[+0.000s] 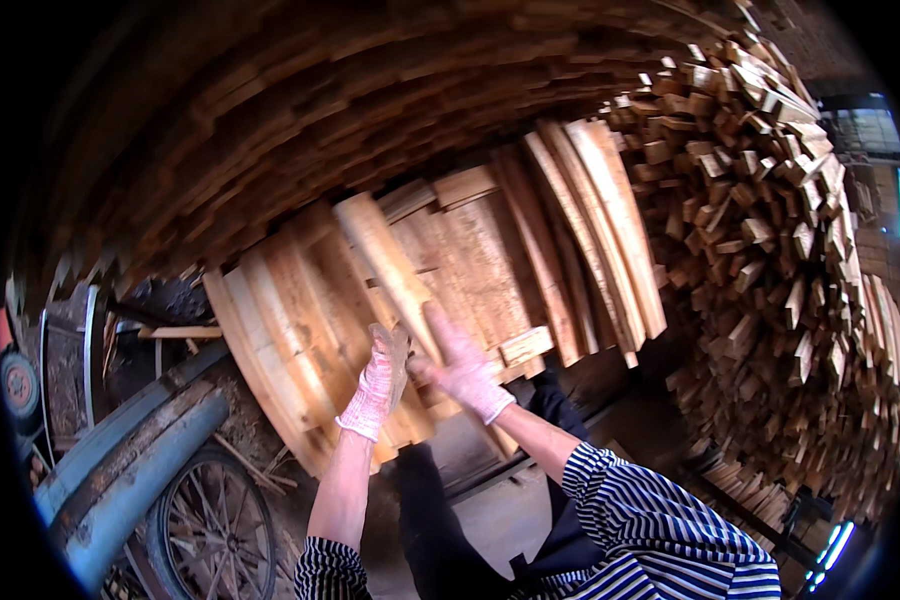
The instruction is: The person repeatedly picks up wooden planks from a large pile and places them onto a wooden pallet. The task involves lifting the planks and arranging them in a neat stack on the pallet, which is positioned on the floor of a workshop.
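Observation:
Both my hands wear pale pinkish knit gloves and are over a layer of wooden boards (pixel 290 320) in front of me. A lighter wooden plank (pixel 385 250) lies slanted across the layer, its near end running down to my hands. My right hand (pixel 468 375) has its fingers along the plank's right side and its thumb across near that end, gripping it. Just left of the plank's near end, my left hand (pixel 378 385) is upright with fingers stretched out, holding nothing that I can see. A short wood block (pixel 526 346) sits right of my right hand.
Long stacked timber (pixel 270 120) forms a wall at the far side. A tall pile of sawn sticks (pixel 750 240) stands at right, ends outward. Several loose planks (pixel 600 220) lie on the layer's right. At lower left are blue pipes (pixel 145 480) and a spoked wheel (pixel 215 530).

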### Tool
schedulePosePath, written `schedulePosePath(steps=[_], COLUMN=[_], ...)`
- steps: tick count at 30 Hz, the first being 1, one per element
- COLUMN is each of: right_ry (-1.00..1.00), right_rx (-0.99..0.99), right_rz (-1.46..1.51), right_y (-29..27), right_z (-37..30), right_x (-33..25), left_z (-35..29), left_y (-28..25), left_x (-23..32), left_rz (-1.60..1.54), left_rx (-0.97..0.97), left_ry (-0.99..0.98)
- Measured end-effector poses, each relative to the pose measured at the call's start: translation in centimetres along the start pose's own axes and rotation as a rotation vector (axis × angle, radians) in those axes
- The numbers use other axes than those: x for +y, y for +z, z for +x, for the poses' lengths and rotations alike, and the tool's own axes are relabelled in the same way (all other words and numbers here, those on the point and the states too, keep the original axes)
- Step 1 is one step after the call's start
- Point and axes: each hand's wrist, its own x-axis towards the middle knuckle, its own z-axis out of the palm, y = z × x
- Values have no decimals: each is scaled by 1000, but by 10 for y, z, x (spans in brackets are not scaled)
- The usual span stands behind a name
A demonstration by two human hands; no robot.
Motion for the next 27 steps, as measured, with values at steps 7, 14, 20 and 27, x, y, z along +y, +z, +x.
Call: schedulePosePath(steps=[7,14,20,27], right_ry=[118,276,367,267], right_rx=[493,407,298,-7], right_rz=[-637,-708,-658,-605], right_y=[-167,-270,-286,-191], right_z=[5,31,37,33], right_x=[47,93,92,75], left_z=[137,253,237,97], left_y=[68,228,234,146], left_x=[-27,-54,-57,-55], left_rz=[35,51,398,-9], left_rx=[-100,306,514,566], left_ry=[-38,-18,115,343])
